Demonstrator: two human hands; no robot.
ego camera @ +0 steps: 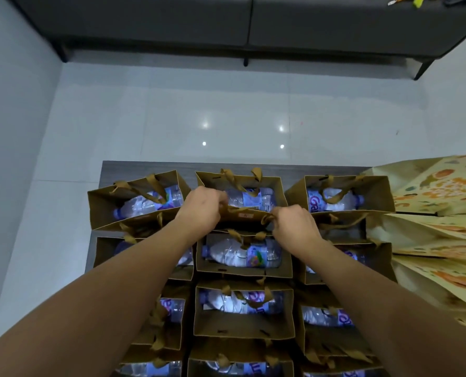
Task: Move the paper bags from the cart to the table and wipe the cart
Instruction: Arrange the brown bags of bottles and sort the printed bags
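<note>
Both hands, left hand (203,206) and right hand (294,223), pinch the near rim of the twelve o'clock middle paper bag (274,186) on the desk (144,167). The thin rim could tear, or the water bottle (249,198) inside tip it into neighbours.

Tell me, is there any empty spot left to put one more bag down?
Only a thin bare strip of the dark surface shows beyond the far row of paper bags, toward the sofa. Everywhere nearer, bags stand side to side, and patterned bags crowd the right. The left hand and right hand grip the middle far bag.
</note>
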